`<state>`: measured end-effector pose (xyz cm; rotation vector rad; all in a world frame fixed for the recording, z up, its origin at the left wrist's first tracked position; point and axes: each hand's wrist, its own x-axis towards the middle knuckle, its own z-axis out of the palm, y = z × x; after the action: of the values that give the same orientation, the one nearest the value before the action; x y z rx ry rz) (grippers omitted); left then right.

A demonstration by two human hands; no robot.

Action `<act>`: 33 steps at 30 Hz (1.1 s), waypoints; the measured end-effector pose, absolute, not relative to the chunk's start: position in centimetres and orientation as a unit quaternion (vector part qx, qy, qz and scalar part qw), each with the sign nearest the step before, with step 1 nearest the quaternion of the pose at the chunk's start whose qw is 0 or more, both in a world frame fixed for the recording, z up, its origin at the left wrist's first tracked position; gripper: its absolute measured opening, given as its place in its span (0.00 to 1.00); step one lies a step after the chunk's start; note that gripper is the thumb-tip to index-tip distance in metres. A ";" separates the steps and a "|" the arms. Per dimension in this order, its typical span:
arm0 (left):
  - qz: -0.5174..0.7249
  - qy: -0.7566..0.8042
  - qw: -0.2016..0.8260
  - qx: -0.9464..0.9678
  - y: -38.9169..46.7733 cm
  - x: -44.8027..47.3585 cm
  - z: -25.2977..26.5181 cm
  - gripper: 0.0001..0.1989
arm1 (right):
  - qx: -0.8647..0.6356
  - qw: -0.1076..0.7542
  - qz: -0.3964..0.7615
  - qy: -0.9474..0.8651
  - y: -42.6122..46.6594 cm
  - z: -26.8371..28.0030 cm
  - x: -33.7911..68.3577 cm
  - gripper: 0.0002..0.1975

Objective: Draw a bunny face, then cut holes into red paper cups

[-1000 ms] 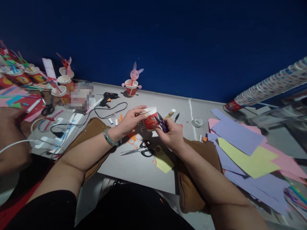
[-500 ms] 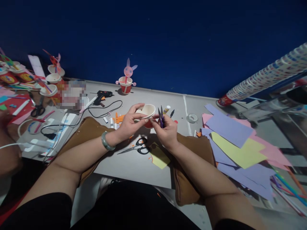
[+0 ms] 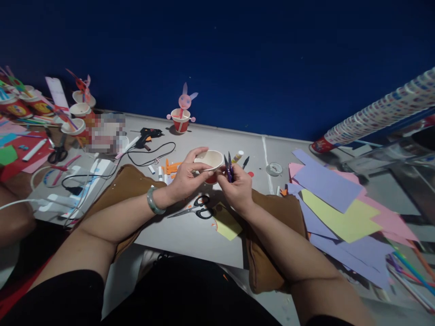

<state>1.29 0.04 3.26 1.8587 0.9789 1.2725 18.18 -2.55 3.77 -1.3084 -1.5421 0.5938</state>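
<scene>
My left hand grips a red and white paper cup by its rim, thumb outside, with the cup's mouth tilted toward me. In my right hand is a pair of purple scissors, dark blades pointing up and slightly apart. The thumb and fingertips of that hand also meet near the cup's right side; whether they pinch anything there is too small to tell. Below both hands, black-handled scissors lie on the table beside a cut yellow paper piece.
A rabbit-decorated cup stands at the back, near a black glue gun with its cord. Brown cushions lie under my forearms. Coloured paper and a long cup stack are on the right. Another person's arm shows at left.
The view has shifted slightly, moving everything a little to the right. My right fingertips have changed position slightly by the cup; both hands keep their holds.
</scene>
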 end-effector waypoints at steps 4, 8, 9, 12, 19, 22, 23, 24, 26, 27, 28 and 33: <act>0.483 0.377 0.353 0.708 0.0 1.3 3.3 0.11 | -0.539 0.489 0.239 -0.643 -2.5 3.9 18.2 0.05; 0.485 0.377 0.357 0.704 0.0 1.3 3.3 0.10 | -0.532 0.487 0.231 -0.653 -2.5 3.9 18.2 0.04; 0.485 0.377 0.356 0.704 -0.1 1.3 3.3 0.10 | -0.531 0.487 0.228 -0.655 -2.5 3.9 18.3 0.04; 0.490 0.370 0.344 0.710 -0.2 1.3 3.4 0.10 | -0.533 0.486 0.224 -0.656 -2.5 3.9 18.3 0.04; 0.518 0.344 0.262 0.738 -0.3 1.2 3.4 0.09 | -0.533 0.496 0.232 -0.645 -2.9 4.0 18.0 0.05; 0.519 0.334 0.244 0.748 -0.4 1.1 3.5 0.09 | -0.537 0.499 0.239 -0.637 -2.9 4.0 17.9 0.06; 0.517 0.336 0.240 0.750 -0.4 1.1 3.5 0.09 | -0.538 0.499 0.241 -0.635 -2.9 4.0 17.9 0.06; 0.515 0.340 0.235 0.751 -0.4 1.1 3.5 0.10 | -0.539 0.501 0.242 -0.633 -2.9 4.0 17.9 0.06; 0.514 0.346 0.227 0.751 -0.4 1.1 3.5 0.10 | -0.539 0.504 0.244 -0.630 -2.9 3.9 17.8 0.06; 0.514 0.346 0.224 0.752 -0.4 1.1 3.5 0.10 | -0.538 0.506 0.246 -0.628 -2.9 3.9 17.8 0.06; 0.515 0.345 0.224 0.752 -0.4 1.1 3.5 0.10 | -0.537 0.507 0.249 -0.626 -2.9 3.9 17.8 0.06; 0.517 0.338 0.223 0.754 -0.4 1.2 3.3 0.10 | -0.532 0.514 0.267 -0.617 -3.1 3.9 17.7 0.06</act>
<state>1.18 -0.41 3.31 2.0824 0.9341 1.4273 17.65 -3.07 3.85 -1.2791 -1.4829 0.6423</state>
